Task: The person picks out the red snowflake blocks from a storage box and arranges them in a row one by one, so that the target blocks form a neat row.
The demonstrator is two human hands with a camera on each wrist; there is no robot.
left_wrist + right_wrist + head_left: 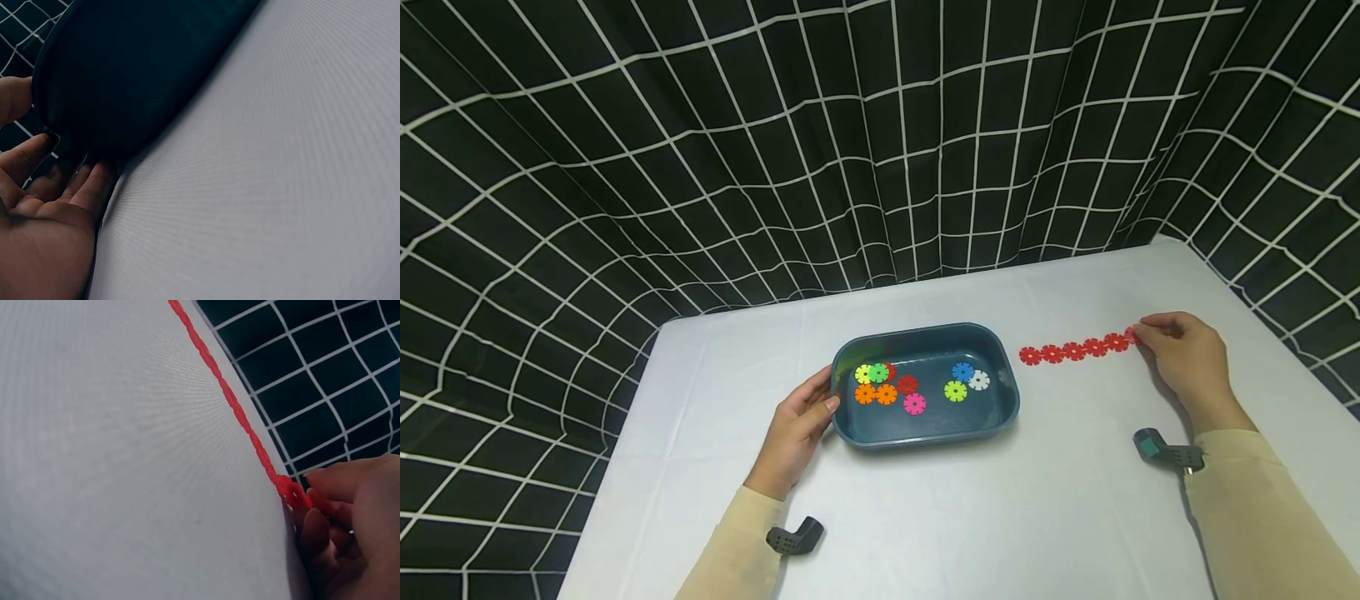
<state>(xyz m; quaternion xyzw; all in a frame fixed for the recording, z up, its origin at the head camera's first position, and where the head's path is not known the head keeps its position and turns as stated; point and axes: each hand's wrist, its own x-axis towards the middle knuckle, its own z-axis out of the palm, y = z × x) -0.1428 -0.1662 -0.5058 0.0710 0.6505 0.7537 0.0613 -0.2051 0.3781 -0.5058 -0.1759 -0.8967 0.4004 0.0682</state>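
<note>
A dark blue plastic tray [925,437] sits on the white table, with several notched plastic discs lying inside. My left hand [799,429] grips the tray's left end, thumb at the rim; the left wrist view shows fingers [97,187] against its side. To the right of the tray runs a row of joined red notched discs [1074,351]. At its far right end my right hand [1189,358] pinches a red disc [1132,334] between thumb and fingers. Part of that disc is hidden by the fingertips. In the right wrist view the red chain [234,406] appears edge-on.
Inside the tray, orange discs [886,394], a pink disc [914,404] and a green disc [878,372] lie to the left. A blue disc [962,372] and a white disc [979,380] are further right. Behind the white tabletop [970,517] hangs a black gridded curtain [880,150].
</note>
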